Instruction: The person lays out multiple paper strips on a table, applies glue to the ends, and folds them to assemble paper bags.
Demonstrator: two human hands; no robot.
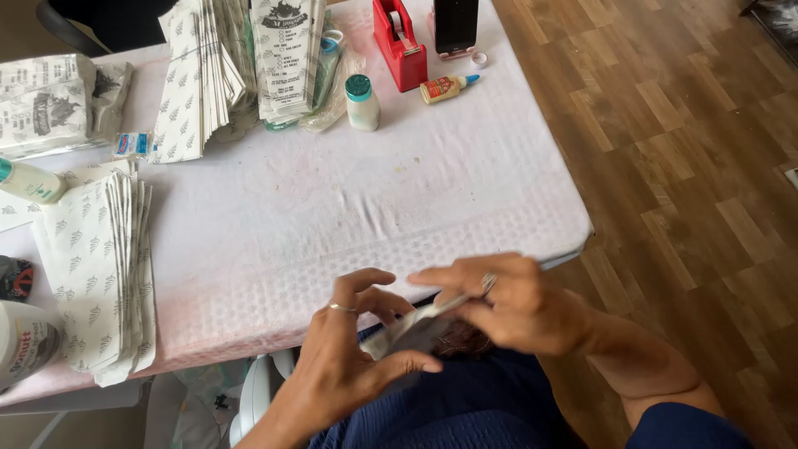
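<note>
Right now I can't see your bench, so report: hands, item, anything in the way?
Left hand and right hand both pinching a small blurred paper piece over the lap. Table edge just ahead; paper bag stack off left, nothing blocking.

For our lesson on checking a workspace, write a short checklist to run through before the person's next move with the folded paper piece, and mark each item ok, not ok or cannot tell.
1. Both hands on the piece: left hand and right hand pinch the folded paper piece. Ok.
2. Piece over the table: it is held off the edge, above the lap. Not ok.
3. Bare cloth in front of the hands. Ok.
4. Small glue bottle within sight: lying on its side near the red tape dispenser. Ok.
5. Glue bottle capped: cannot tell.
6. Stack of printed paper bags at the left: fanned but on the table. Ok.
</note>
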